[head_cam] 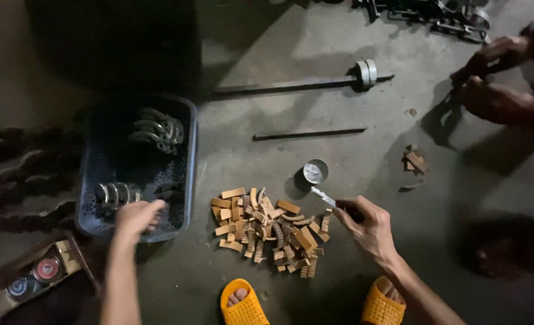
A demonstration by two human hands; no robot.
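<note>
Grey concrete floor [339,180], dim light, seen from above. A dark perforated plastic crate [186,174] stands on the floor toward its left edge. Inside: one stack of curved metal brake shoes [156,129] at the far end, a second stack of metal shoes [116,194] at the near left corner; the middle of the crate is too dark to read.

Left hand [138,216] reaches over the crate's near rim, fingers curled down just beside the near stack; whether it has hold of anything cannot be told.

Right hand [366,224] is closed around the handle of a small brush [324,197], its pale tip pointing up-left toward a small open metal tin [315,171]. Tin contents not legible. The brush tip sits just short of the tin.

Between the hands, a loose pile of tan curved lining pieces [267,232] lies on the floor, just right of the crate. A smaller heap of the same tan pieces [415,160] lies further right.

Two orange sandals [243,307] at the near edge. At the near left corner, an open cardboard box [2,298] with two round tins [46,269]. Toward the far edge, a long metal bar with a bearing [365,72] and a shorter flat bar [309,132]. Another person's hands [495,90] at the far right.
</note>
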